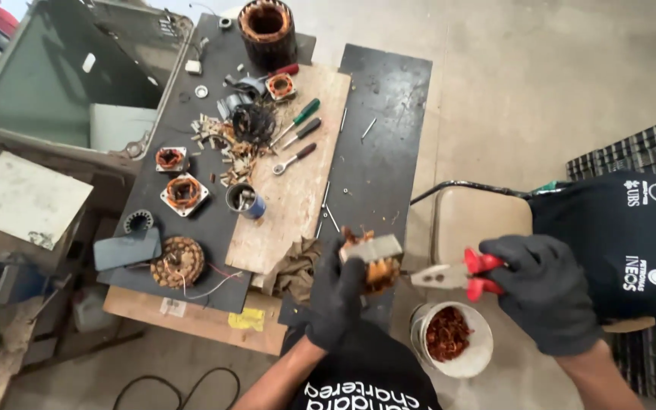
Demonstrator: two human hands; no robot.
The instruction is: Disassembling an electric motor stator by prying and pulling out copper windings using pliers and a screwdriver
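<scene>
- Small motor stator (377, 262) with copper windings, held above the worktop (377, 114) edge; left hand (335, 292) fingers closed round it.
- Right hand (544, 292) grips red-handled pliers (457, 275), nose at the windings.
- White bucket (453, 338) below holds pulled copper wire (447, 332); some winding remains, other stators (184, 191) wait.

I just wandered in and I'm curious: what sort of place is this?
Probably a small motor repair or scrap workshop: copper-wound motor stators lie on a dark workbench, screwdrivers beside them, and a white bucket holds copper wire.
</scene>
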